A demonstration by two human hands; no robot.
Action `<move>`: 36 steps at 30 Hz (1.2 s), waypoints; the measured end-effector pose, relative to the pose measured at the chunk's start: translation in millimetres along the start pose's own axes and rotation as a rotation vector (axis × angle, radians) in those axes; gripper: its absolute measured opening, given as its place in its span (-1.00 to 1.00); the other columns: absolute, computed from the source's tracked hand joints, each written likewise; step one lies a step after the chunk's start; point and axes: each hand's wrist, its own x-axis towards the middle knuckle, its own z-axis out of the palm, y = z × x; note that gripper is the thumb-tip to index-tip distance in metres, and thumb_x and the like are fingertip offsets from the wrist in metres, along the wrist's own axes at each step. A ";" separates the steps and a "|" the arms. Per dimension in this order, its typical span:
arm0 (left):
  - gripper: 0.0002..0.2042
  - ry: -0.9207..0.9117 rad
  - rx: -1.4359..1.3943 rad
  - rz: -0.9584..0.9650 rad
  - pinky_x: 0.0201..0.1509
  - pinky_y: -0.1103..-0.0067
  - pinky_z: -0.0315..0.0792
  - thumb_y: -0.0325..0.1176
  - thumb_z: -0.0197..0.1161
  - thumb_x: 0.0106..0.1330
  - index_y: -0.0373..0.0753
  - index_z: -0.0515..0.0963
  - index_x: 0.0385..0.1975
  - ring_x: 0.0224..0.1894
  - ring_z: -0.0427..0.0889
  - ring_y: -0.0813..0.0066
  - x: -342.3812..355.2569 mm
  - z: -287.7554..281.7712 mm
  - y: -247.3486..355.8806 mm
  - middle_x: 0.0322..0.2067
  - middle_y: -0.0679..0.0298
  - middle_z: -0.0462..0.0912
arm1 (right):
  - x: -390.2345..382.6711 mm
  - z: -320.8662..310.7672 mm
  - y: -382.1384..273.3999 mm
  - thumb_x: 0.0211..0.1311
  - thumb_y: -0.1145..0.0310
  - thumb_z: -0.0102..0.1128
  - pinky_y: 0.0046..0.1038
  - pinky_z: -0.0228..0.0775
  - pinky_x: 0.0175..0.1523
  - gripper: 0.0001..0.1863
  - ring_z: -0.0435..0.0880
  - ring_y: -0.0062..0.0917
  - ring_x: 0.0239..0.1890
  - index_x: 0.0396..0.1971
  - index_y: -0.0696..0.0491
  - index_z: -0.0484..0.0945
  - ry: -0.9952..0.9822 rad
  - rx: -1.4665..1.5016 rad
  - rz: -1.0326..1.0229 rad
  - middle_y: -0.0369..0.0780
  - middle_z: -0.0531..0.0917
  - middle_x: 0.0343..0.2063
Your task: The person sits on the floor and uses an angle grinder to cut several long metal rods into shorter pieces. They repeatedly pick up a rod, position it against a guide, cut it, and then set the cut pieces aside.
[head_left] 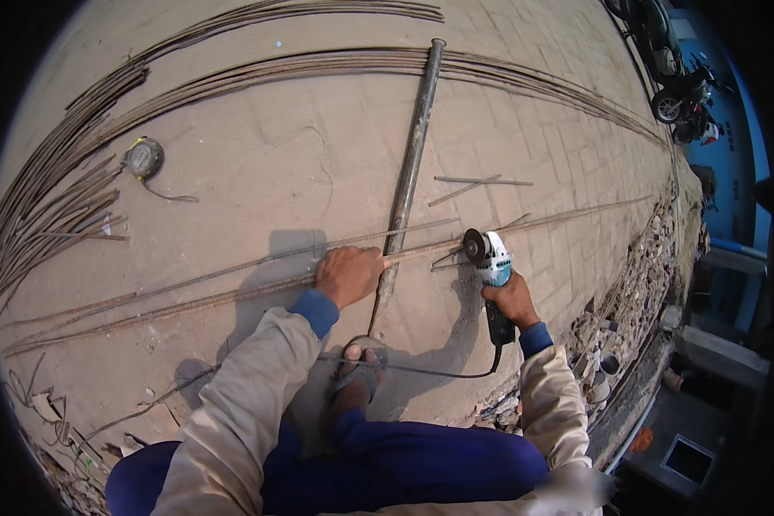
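My left hand (pixel 350 275) is closed round thin steel rebar rods (pixel 206 301) where they cross a long metal pipe (pixel 414 142) lying on the ground. In my right hand (pixel 512 301) is an angle grinder (pixel 494 262) with a teal and white body, a black handle and a dark disc (pixel 475 246). The disc is held beside the rods, right of the pipe; whether it touches them I cannot tell. A black power cord (pixel 439 373) runs from the grinder's handle leftward past my sandalled foot (pixel 361 370). Short cut rods (pixel 482 182) lie beyond the grinder.
Bundles of long rebar (pixel 258 70) curve across the far ground and down the left side. A tape measure (pixel 144 158) lies at the left. Rubble (pixel 632 297) borders the paving on the right, with parked motorcycles (pixel 675 95) at the far right.
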 end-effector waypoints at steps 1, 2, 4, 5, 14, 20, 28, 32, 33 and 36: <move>-0.59 0.013 0.000 -0.005 -0.13 0.04 0.62 0.02 0.19 0.58 -0.23 0.72 -0.25 -0.30 0.79 -0.15 -0.5 -0.1 1.1 -0.42 -0.09 0.76 | -0.4 0.0 -0.3 -0.08 0.29 0.51 -0.31 0.65 -0.05 -0.44 0.81 -0.31 -0.24 -0.07 0.32 0.65 -0.006 0.018 -0.007 -0.03 0.82 -0.28; -0.59 0.013 0.003 -0.025 -0.14 0.06 0.63 0.03 0.20 0.57 -0.22 0.73 -0.27 -0.30 0.80 -0.12 -0.8 -0.3 1.8 -0.42 -0.08 0.77 | -0.4 -0.1 -0.8 -0.08 0.30 0.51 -0.31 0.65 -0.05 -0.45 0.81 -0.31 -0.24 -0.07 0.31 0.65 -0.007 0.029 -0.021 -0.04 0.82 -0.28; -0.59 0.040 0.018 -0.010 -0.15 0.05 0.61 0.03 0.19 0.58 -0.20 0.73 -0.26 -0.31 0.77 -0.16 -1.4 0.3 3.0 -0.45 -0.09 0.75 | -0.7 0.0 -1.1 -0.08 0.31 0.51 -0.31 0.65 -0.05 -0.45 0.81 -0.32 -0.25 -0.07 0.31 0.65 -0.008 0.018 -0.042 -0.05 0.82 -0.27; -0.59 0.037 0.024 -0.018 -0.15 0.04 0.60 0.04 0.18 0.58 -0.20 0.74 -0.25 -0.31 0.76 -0.18 -1.3 0.6 3.1 -0.46 -0.09 0.73 | -0.6 0.3 -0.9 -0.07 0.32 0.51 -0.31 0.65 -0.06 -0.46 0.80 -0.32 -0.25 -0.06 0.30 0.65 -0.008 -0.005 -0.050 -0.05 0.82 -0.27; -0.59 0.070 -0.014 -0.026 -0.25 0.07 0.60 0.04 0.21 0.56 -0.19 0.75 -0.32 -0.42 0.75 -0.11 0.4 6.5 -0.2 -0.53 -0.05 0.72 | 5.0 3.0 6.5 -0.05 0.36 0.50 -0.32 0.64 -0.08 -0.51 0.78 -0.36 -0.27 -0.08 0.28 0.64 -0.019 0.044 -0.061 -0.10 0.81 -0.27; -0.57 0.133 0.002 0.030 -0.31 0.10 0.58 0.04 0.22 0.57 -0.21 0.74 -0.36 -0.49 0.73 -0.07 0.4 10.3 -2.8 -0.56 -0.03 0.71 | 2.5 4.3 7.3 -0.03 0.38 0.48 -0.32 0.63 -0.08 -0.53 0.77 -0.39 -0.27 -0.09 0.27 0.64 -0.040 0.101 -0.034 -0.13 0.81 -0.27; -0.56 0.091 0.022 0.038 -0.40 0.17 0.56 0.03 0.23 0.57 -0.23 0.75 -0.37 -0.55 0.72 0.01 2.8 12.5 -5.7 -0.59 -0.01 0.69 | 3.1 6.1 13.8 -0.02 0.38 0.49 -0.33 0.63 -0.08 -0.53 0.77 -0.40 -0.26 -0.08 0.26 0.64 -0.046 0.097 -0.037 -0.15 0.80 -0.27; -0.58 0.094 0.020 0.038 -0.37 0.13 0.57 0.02 0.23 0.56 -0.23 0.77 -0.33 -0.53 0.72 -0.03 2.5 11.6 -5.3 -0.58 -0.03 0.70 | 2.3 6.4 13.5 -0.01 0.39 0.47 -0.34 0.63 -0.08 -0.54 0.76 -0.42 -0.27 -0.07 0.26 0.64 -0.050 0.093 -0.025 -0.17 0.80 -0.27; -0.58 0.105 0.020 0.033 -0.37 0.12 0.57 0.03 0.23 0.55 -0.22 0.77 -0.33 -0.53 0.72 -0.04 2.2 11.5 -4.9 -0.57 -0.03 0.71 | 2.0 6.0 13.2 -0.01 0.39 0.47 -0.34 0.62 -0.09 -0.54 0.75 -0.43 -0.27 -0.07 0.26 0.64 -0.047 0.086 -0.001 -0.17 0.80 -0.27; -0.58 0.122 0.009 0.022 -0.35 0.11 0.57 0.03 0.24 0.54 -0.21 0.77 -0.33 -0.52 0.73 -0.06 0.7 11.2 -3.8 -0.56 -0.03 0.72 | 0.7 5.2 12.4 -0.02 0.39 0.47 -0.35 0.61 -0.10 -0.54 0.74 -0.45 -0.28 -0.08 0.25 0.65 -0.054 0.118 -0.006 -0.18 0.79 -0.28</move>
